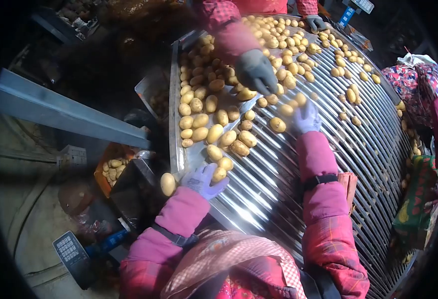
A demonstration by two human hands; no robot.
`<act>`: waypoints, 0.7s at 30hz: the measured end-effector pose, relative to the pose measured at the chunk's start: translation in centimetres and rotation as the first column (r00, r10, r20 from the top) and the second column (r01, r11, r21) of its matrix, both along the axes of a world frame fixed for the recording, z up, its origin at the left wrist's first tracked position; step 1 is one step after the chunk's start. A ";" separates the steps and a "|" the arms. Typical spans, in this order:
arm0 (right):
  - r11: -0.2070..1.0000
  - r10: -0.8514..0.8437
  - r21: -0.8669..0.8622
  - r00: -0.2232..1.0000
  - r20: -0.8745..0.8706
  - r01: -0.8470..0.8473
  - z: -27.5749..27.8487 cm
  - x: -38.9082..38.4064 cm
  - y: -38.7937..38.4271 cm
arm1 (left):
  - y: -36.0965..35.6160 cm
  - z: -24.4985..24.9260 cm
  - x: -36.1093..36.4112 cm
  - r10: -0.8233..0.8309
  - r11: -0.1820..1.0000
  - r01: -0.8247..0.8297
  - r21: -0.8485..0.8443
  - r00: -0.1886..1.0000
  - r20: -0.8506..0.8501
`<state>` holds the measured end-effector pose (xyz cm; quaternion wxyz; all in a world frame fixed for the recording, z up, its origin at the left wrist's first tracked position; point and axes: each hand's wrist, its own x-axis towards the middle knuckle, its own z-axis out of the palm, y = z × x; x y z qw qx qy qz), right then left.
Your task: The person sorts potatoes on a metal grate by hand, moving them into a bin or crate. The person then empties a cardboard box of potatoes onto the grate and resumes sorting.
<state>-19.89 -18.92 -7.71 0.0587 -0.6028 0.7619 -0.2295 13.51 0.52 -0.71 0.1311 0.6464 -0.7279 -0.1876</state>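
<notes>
A long worktop of shiny metal rollers (pixel 278 184) runs away from the person, with potatoes (pixel 214 117) heaped thickest along its left rim and far end. The gloved left hand (pixel 201 179) sits at the near-left edge, fingers cupped against one potato (pixel 219 174); whether the grip is clenched cannot be told. Another potato (pixel 168 184) is just beside it, past the rim. The right hand (pixel 306 117) reaches mid-worktop near a loose potato (pixel 277 124), its grip hidden. A co-worker's grey glove (pixel 255 71) works beyond. Left of the worktop, lower down, are a crate of potatoes (pixel 113 168) and a scale (pixel 72 251).
</notes>
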 end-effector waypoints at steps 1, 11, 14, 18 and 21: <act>0.974 0.219 0.020 0.957 0.190 -0.227 0.6 1.1 0.4 | 0.1 0.0 0.0 0.001 1.000 -0.002 0.011 1.000 0.005; 0.950 0.243 -0.224 0.966 0.087 -0.219 0.0 1.0 12.2 | 0.4 -0.4 0.0 -0.004 1.000 0.004 0.029 1.000 0.000; 0.966 0.073 -0.236 0.988 -0.136 -0.104 -1.0 -2.1 12.1 | 0.3 -0.5 0.1 -0.013 1.000 0.014 0.020 0.999 -0.033; 0.983 0.064 -0.150 0.958 -0.278 -0.109 -2.0 -2.1 11.7 | 0.3 0.2 -0.1 -0.006 0.999 0.004 0.032 0.999 0.052; 0.989 0.041 -0.121 0.943 -0.329 -0.085 -1.6 -2.0 11.7 | 0.3 -0.3 0.1 -0.015 0.998 0.012 0.065 0.999 0.046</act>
